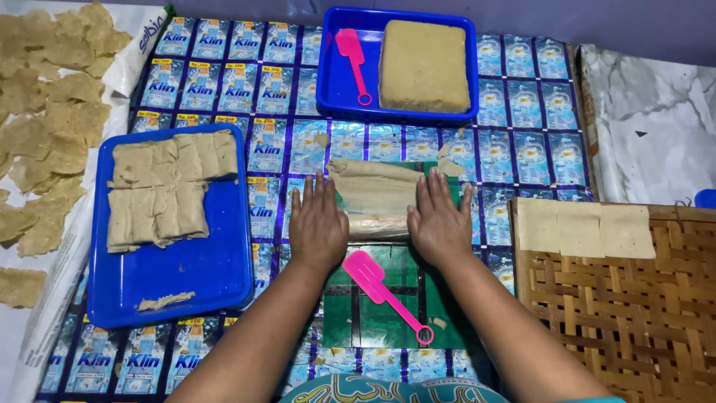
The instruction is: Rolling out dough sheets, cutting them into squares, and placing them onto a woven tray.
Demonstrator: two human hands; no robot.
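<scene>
Your left hand (318, 222) and right hand (439, 221) lie flat and open, gripping nothing, on each end of the dough roll (377, 195) on the green board (388, 298). Press softly and evenly (no squashing).

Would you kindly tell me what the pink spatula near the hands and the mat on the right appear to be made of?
The pink spatula looks like moulded plastic: uniform bright colour, smooth and slightly glossy, with a ring at the handle end. The woven mat seems to be bamboo or similar plant strips: flat tan bands interlaced with open gaps, matte finish.
</scene>
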